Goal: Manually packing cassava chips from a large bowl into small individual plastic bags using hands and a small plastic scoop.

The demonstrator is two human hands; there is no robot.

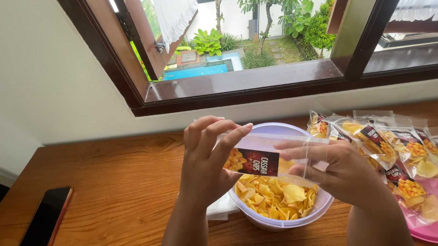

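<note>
Left hand [207, 160]: my fingers pinch the pouch's left top corner.
Right hand [341, 170]: my fingers pinch its right edge.
Pouch [273, 155]: clear, empty, held just above the bowl.
Bowl [273, 225]: yellow chips inside.
Packs [401, 156]: filled, right of the bowl.
Phone [46, 218]: well left of the bowl.

Two bare forearms come in from the near edge, no sleeves in view on either. Left hand [207, 160] and right hand [341, 170] both bare: no gloves, rings, watch or wristband visible. Fingers [230, 142] slim with short, plain nails, no polish that shows; arms cut off by the frame below the elbow.
</note>
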